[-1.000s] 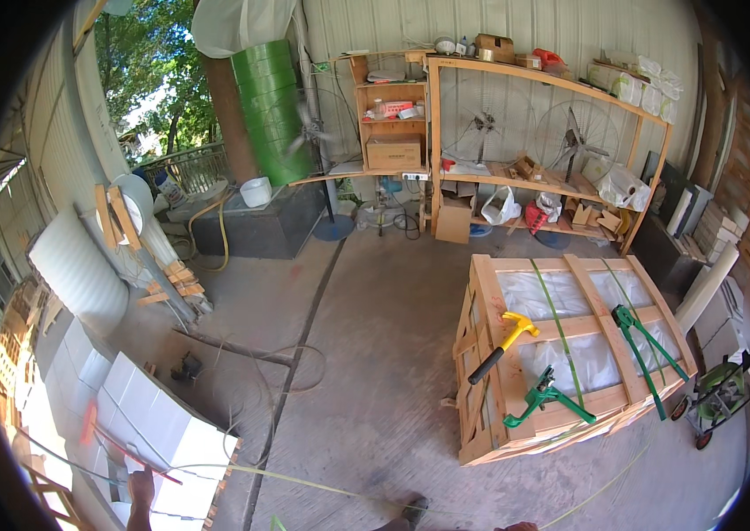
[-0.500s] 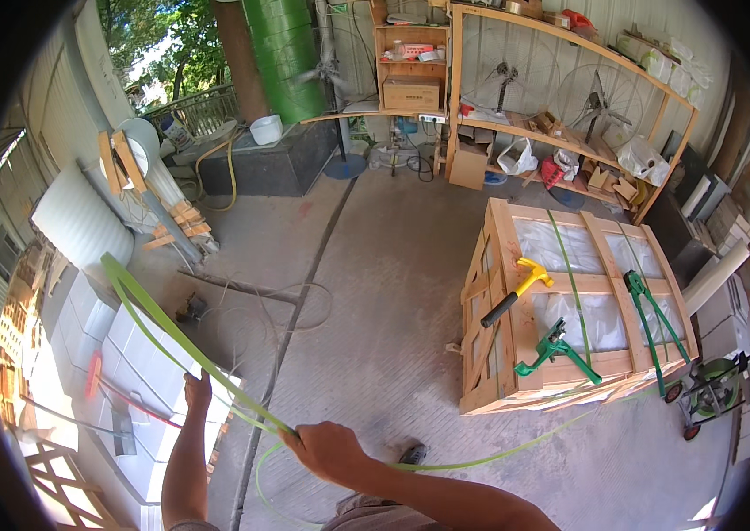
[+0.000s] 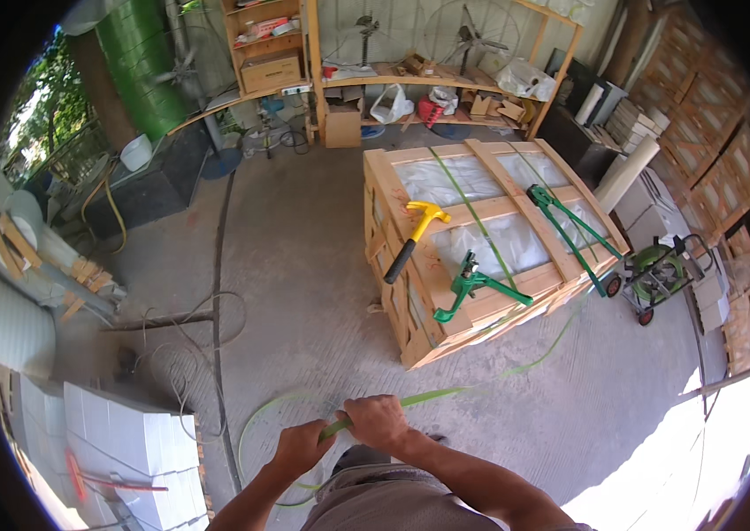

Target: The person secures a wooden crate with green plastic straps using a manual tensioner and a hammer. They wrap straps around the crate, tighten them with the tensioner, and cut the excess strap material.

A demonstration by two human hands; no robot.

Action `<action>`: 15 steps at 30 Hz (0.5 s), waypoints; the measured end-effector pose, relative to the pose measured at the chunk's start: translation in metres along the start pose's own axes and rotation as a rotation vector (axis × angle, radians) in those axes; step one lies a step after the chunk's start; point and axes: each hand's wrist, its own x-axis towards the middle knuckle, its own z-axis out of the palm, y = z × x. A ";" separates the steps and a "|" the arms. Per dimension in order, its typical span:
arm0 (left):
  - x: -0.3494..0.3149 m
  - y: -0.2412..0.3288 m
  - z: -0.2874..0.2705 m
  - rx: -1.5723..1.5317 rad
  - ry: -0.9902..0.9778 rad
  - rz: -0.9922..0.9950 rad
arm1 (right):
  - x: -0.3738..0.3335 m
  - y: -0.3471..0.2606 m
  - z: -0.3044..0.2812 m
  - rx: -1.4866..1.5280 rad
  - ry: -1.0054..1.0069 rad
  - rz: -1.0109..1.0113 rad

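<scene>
Both of my hands are close together in front of my waist, closed on a green strapping band [image 3: 437, 396]. My left hand [image 3: 300, 449] grips it just left of my right hand [image 3: 375, 419]. From the right hand the band runs along the floor toward the strap cart; a loose loop curls at the left. A wooden crate [image 3: 505, 193] with white-wrapped contents stands ahead to the right, a green strap across its top. On it lie a yellow-headed hammer [image 3: 412, 234], a green strapping tool [image 3: 472, 288] and a long green-handled tool [image 3: 561, 243].
A wheeled strap cart [image 3: 658, 273] stands right of the crate. Wooden shelves [image 3: 410, 78] with boxes and bags line the back wall. Thin wire coils [image 3: 185, 354] lie on the floor at left, near white stacked slabs [image 3: 127, 434]. Crated panels [image 3: 702, 115] lean at far right.
The view has turned right. My hands have come together near my waist; the folded band that stretched out to the left is drawn in. The crate tools stay put.
</scene>
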 end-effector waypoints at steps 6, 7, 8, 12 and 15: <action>0.018 -0.035 -0.039 0.078 0.275 -0.070 | -0.062 0.104 -0.045 -0.034 0.169 0.146; 0.028 -0.067 -0.068 0.094 0.305 -0.172 | -0.089 0.148 -0.048 -0.070 0.236 0.225; 0.040 -0.105 -0.093 0.119 0.599 -0.267 | -0.118 0.187 -0.056 -0.124 0.197 0.409; 0.083 -0.274 -0.244 0.028 0.792 -1.058 | -0.235 0.295 -0.087 -0.427 0.068 0.717; 0.090 -0.290 -0.251 0.030 0.723 -0.984 | -0.243 0.297 -0.101 -0.435 0.048 0.864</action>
